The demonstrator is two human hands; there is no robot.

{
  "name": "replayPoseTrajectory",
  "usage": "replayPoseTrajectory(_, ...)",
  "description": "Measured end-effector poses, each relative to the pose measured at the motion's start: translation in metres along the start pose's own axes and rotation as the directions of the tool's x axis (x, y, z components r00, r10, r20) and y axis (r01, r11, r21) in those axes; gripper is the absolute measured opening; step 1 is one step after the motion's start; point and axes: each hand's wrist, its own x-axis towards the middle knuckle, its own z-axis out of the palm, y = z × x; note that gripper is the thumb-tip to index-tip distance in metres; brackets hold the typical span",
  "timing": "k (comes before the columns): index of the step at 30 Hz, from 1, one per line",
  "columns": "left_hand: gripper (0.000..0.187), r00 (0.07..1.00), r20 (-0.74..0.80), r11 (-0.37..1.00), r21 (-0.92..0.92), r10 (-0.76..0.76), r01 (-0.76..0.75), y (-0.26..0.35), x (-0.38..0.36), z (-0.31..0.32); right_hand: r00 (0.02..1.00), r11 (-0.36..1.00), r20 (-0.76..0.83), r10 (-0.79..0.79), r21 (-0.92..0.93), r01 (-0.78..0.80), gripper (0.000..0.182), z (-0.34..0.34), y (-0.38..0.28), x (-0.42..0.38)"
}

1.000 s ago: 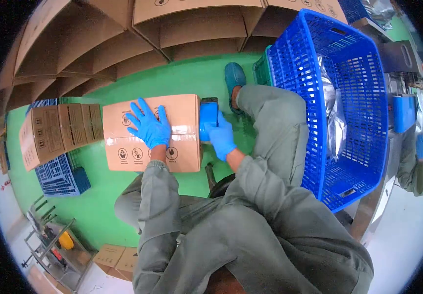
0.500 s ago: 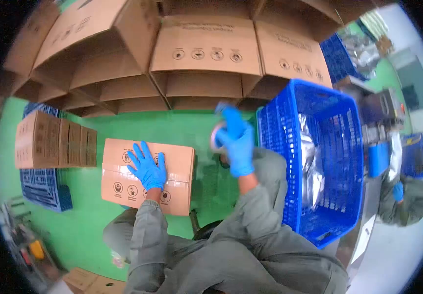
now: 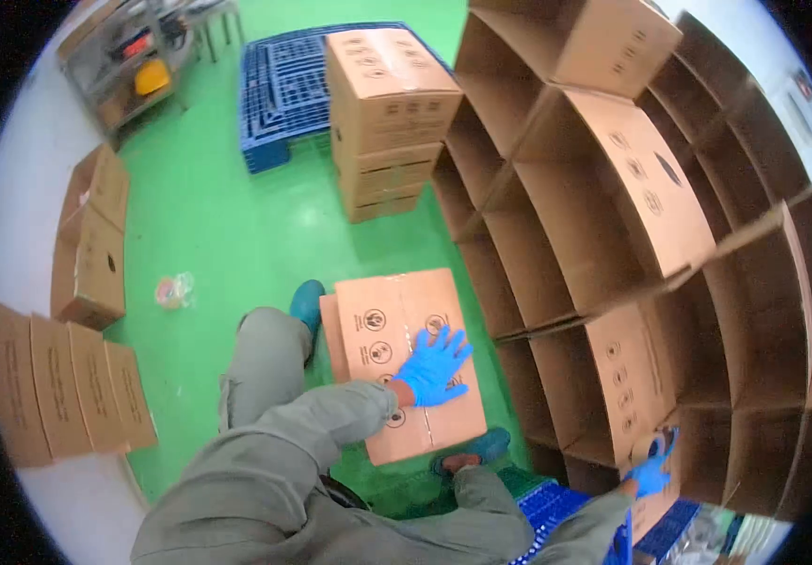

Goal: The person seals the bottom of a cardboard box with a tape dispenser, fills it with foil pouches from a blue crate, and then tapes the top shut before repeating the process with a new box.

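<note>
My left hand (image 3: 434,368), in a blue glove, lies with fingers spread on the top of a closed cardboard box (image 3: 394,315). A shiny strip of tape runs along the seam of the box, and printed symbols show on its top. Far to the right, my right hand (image 3: 651,475), also gloved in blue, holds a roll of tape (image 3: 648,446) in front of the stacked open cartons (image 3: 613,377).
Closed boxes (image 3: 392,122) stand in a stack beside blue pallets (image 3: 288,75). More cartons (image 3: 95,254) line the left side. A blue crate (image 3: 556,513) is near my legs. Clear plastic scrap (image 3: 175,290) lies on the green floor.
The view has swung to the left, so the open cartons now fill the right side. My left hand remains on the box. My right hand, with the tape roll, is now farther from it.
</note>
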Motion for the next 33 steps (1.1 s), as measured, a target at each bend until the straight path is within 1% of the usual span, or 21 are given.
replayPoseTrajectory(1, 0.080, 0.986, 0.154, 0.997, -0.036, 0.069, -0.064, -0.008, 0.010, -0.010, 0.991, 0.999, -0.129, 0.034, -0.029, -0.038, 0.045, 0.023, 0.007, -0.016)
replayPoseTrajectory(2, 0.082, 1.000, -0.019, 0.998, -0.057, 0.007, -0.009, -0.036, 0.023, -0.006, 0.964, 0.995, -0.255, 0.068, -0.047, -0.083, 0.033, 0.046, 0.013, -0.032)
replayPoseTrajectory(3, 0.085, 0.981, -0.186, 0.995, -0.089, -0.053, 0.037, -0.068, 0.038, -0.003, 0.903, 0.992, -0.417, -0.101, 0.024, 0.122, 0.030, 0.088, 0.030, -0.065)
replayPoseTrajectory(5, 0.084, 0.839, -0.495, 0.951, 0.079, -0.224, 0.300, -0.111, 0.046, -0.051, 1.000, 0.855, 0.003, -0.009, 0.518, 0.006, 0.040, 0.106, 0.015, -0.190)
replayPoseTrajectory(6, 0.084, 0.841, -0.489, 0.951, 0.064, -0.234, 0.302, -0.123, 0.048, -0.064, 0.933, 0.738, 0.360, -0.004, 0.631, -0.240, 0.041, 0.128, 0.010, -0.253)
replayPoseTrajectory(7, 0.082, 0.930, -0.138, 0.937, -0.122, -0.341, 0.326, -0.133, 0.051, -0.073, 0.699, 0.586, 0.715, -0.010, 0.571, -0.575, 0.043, 0.145, 0.000, -0.313)
replayPoseTrajectory(8, 0.081, 0.909, 0.240, 0.873, -0.279, -0.341, 0.400, -0.142, 0.050, -0.077, 0.378, 0.446, 0.925, -0.043, 0.356, -0.821, 0.044, 0.155, -0.013, -0.361)
replayPoseTrajectory(9, 0.081, 0.906, 0.245, 0.870, -0.278, -0.346, 0.408, -0.147, 0.047, -0.071, 0.149, 0.339, 0.983, -0.106, 0.177, -0.924, 0.045, 0.156, -0.028, -0.398)
replayPoseTrajectory(11, 0.074, 0.923, 0.095, 0.863, -0.329, -0.374, 0.384, -0.156, 0.038, -0.056, -0.042, 0.225, 0.970, -0.240, 0.013, -0.974, 0.048, 0.139, -0.050, -0.441)
replayPoseTrajectory(15, 0.079, 0.883, 0.097, 0.798, -0.390, -0.460, 0.459, -0.180, 0.007, -0.078, 0.008, -0.003, 0.853, -0.522, 0.007, -1.000, 0.055, 0.087, -0.087, -0.445)
replayPoseTrajectory(19, 0.078, 0.714, 0.019, 0.666, -0.342, -0.700, 0.662, -0.252, -0.016, -0.117, -0.012, -0.099, 0.723, -0.690, -0.110, -0.989, 0.062, 0.073, -0.151, -0.463)
replayPoseTrajectory(22, 0.077, 0.671, -0.134, 0.684, -0.197, -0.729, 0.703, -0.307, -0.017, -0.177, -0.063, -0.024, 0.611, -0.789, -0.133, -0.991, 0.068, 0.085, -0.220, -0.501)
replayPoseTrajectory(24, 0.075, 0.659, -0.239, 0.694, -0.102, -0.713, 0.713, -0.339, -0.003, -0.222, -0.058, 0.291, 0.716, -0.696, 0.207, -0.934, 0.069, 0.070, -0.283, -0.522)
replayPoseTrajectory(25, 0.074, 0.656, -0.292, 0.698, -0.065, -0.696, 0.713, -0.360, 0.008, -0.238, -0.215, 0.355, 0.419, -0.882, 0.291, -0.888, 0.065, 0.141, -0.300, -0.533)
replayPoseTrajectory(27, 0.077, 0.680, -0.247, 0.712, -0.066, -0.691, 0.699, -0.429, 0.043, -0.257, -0.257, 0.308, 0.368, -0.894, 0.088, -0.947, 0.062, 0.172, -0.351, -0.565)
replayPoseTrajectory(28, 0.083, 0.690, -0.190, 0.712, -0.086, -0.699, 0.697, -0.454, 0.054, -0.246, -0.217, 0.122, 0.643, -0.734, -0.190, -0.974, 0.064, 0.130, -0.392, -0.588)
replayPoseTrajectory(29, 0.083, 0.691, -0.171, 0.710, -0.094, -0.702, 0.698, -0.463, 0.053, -0.220, -0.135, 0.148, 0.792, -0.595, -0.057, -0.987, 0.063, 0.132, -0.418, -0.590)
replayPoseTrajectory(30, 0.090, 0.700, -0.384, 0.752, 0.020, -0.602, 0.658, -0.469, 0.049, -0.188, -0.029, 0.199, 0.896, -0.444, 0.068, -0.978, 0.063, 0.135, -0.431, -0.592)
replayPoseTrajectory(31, 0.104, 0.681, -0.576, 0.765, 0.143, -0.452, 0.628, -0.474, 0.046, -0.154, 0.235, 0.376, 0.814, -0.532, 0.475, -0.796, 0.064, 0.140, -0.420, -0.583)
replayPoseTrajectory(32, 0.108, 0.763, -0.297, 0.760, 0.153, -0.574, 0.632, -0.476, 0.035, -0.086, 0.233, 0.385, 0.817, -0.527, 0.474, -0.792, 0.064, 0.139, -0.402, -0.570)
replayPoseTrajectory(33, 0.112, 0.778, -0.148, 0.760, 0.165, -0.611, 0.628, -0.468, 0.026, -0.060, 0.406, 0.603, 0.709, -0.577, 0.704, -0.374, 0.068, 0.137, -0.383, -0.559)
